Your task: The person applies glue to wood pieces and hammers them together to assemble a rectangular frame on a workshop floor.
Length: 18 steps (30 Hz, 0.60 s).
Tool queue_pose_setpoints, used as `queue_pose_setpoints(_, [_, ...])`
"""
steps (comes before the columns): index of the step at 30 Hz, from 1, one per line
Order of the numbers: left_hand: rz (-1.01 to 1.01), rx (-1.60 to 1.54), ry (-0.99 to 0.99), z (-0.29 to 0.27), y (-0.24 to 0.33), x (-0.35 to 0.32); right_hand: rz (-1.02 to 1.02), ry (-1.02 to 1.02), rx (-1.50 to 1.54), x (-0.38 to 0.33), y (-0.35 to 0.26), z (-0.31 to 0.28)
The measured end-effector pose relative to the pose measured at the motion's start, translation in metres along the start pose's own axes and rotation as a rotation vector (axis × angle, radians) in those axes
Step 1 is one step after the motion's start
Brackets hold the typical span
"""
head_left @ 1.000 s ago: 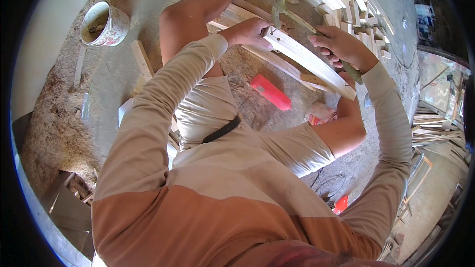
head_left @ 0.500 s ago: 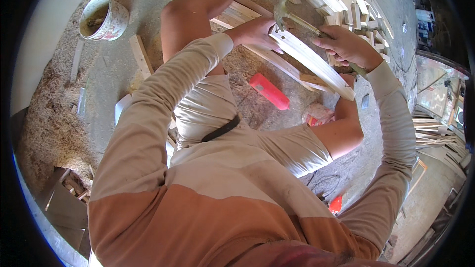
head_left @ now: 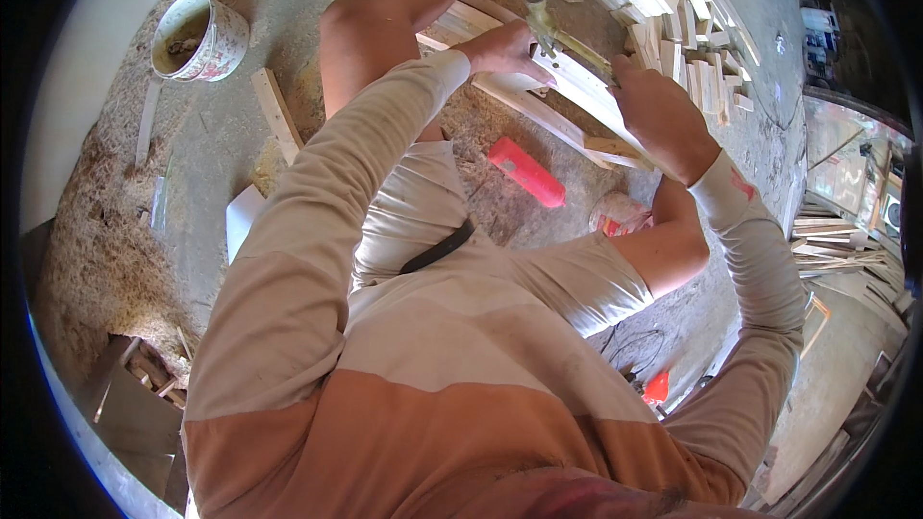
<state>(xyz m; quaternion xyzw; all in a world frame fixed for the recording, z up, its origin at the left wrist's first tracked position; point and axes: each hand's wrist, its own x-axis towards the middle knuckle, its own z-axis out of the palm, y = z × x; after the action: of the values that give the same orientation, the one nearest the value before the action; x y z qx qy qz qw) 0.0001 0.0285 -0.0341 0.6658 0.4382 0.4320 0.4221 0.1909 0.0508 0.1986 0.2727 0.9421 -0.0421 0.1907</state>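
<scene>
My right hand (head_left: 661, 115) is closed round the handle of a claw hammer (head_left: 573, 41). Its metal head is over the far left end of a pale wooden piece (head_left: 588, 94); I cannot tell if they touch. My left hand (head_left: 502, 50) grips that end, the thumb lying along the side. The right hand and wrist hide the piece's nearer end. Below it, further wooden strips (head_left: 538, 117) lie between my legs. A red bottle-shaped object (head_left: 526, 171) rests on the floor between my thighs.
Stacked wood offcuts (head_left: 687, 24) fill the far right. A white bucket (head_left: 219, 50) stands at the far left near sawdust (head_left: 106, 250). One loose board (head_left: 277, 115) lies left of my knee. A crumpled packet (head_left: 618, 213) sits by my right leg, and cables (head_left: 635, 346) run behind it.
My right hand has come a little nearer and left, with the hammer head shifting slightly left. It now covers more of the wooden piece. My left hand has moved slightly right.
</scene>
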Motion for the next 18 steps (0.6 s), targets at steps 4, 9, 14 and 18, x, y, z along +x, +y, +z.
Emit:
queue_pose_setpoints(4, [0.011, -0.044, -0.028, 0.000, 0.021, 0.000, 0.114, 0.026, -0.067, -0.016, -0.021, 0.010])
queue_pose_setpoints(9, [0.068, -0.005, -0.044, 0.002, -0.008, 0.007, 0.187, 0.151, -0.124, -0.022, -0.054, 0.024])
queue_pose_setpoints(14, [-0.039, 0.045, -0.096, -0.004, -0.003, 0.007, 0.279, 0.340, -0.213, -0.023, -0.078, 0.049])
queue_pose_setpoints(18, [-0.193, 0.210, -0.206, 0.001, 0.022, 0.015, 0.437, 0.321, -0.161, -0.035, -0.091, 0.069])
